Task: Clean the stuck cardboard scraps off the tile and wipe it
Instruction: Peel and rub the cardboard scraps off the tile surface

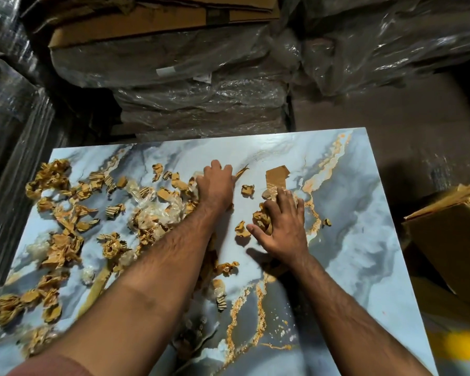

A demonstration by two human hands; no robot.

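Where left hand curls over scraps, grip unclear (fingertips hidden); right hand splayed on tile.

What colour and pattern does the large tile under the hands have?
Pale blue glossy marble-look tile with grey clouding and golden-orange veins; head view, the only one, shows it.

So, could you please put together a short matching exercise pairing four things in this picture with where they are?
Things:
1. flat cardboard piece
2. left hand
3. open cardboard box
4. wrapped stacks

Places:
A. off the tile, to its right
B. beyond the tile's far edge
C. lying on the tile just beyond the right hand
D. at the right edge of the big scrap pile

Pairs: 1-C, 2-D, 3-A, 4-B
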